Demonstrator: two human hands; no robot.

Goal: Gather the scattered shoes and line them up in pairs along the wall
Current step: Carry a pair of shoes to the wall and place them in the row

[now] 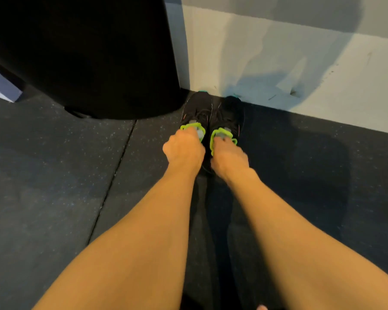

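**Black Pair Held Toe-First Against the Wall**

Two black shoes stood side by side on the floor (54, 175), their toes pointed at the pale wall (311, 70) and reaching its base. The left shoe (197, 108) and the right shoe (231, 113) lay parallel and just beside each other, with only a thin dark gap between them. Each showed a bright green lining around its opening and a trace of teal at the toe, where it met the wall.

The left hand (184, 148) gripped the left shoe at its green collar, knuckles up and fingers (192, 132) curled down over the rim. The right hand (229, 157) held the right shoe the same way, its fingers (222, 139) hooked into the opening. The fingertips of both hands were hidden inside the shoes. Both bare forearms reached forward from the bottom of the view, nearly parallel. The heels of both shoes were hidden under the hands.

A large black rounded object (87, 52) stood on the floor just left of the pair, close to the left shoe's toe. The floor was dark speckled matting with a seam (112, 175) running diagonally to the left of the arms. A soft shadow (323, 41) fell across the wall above and to the right of the shoes.
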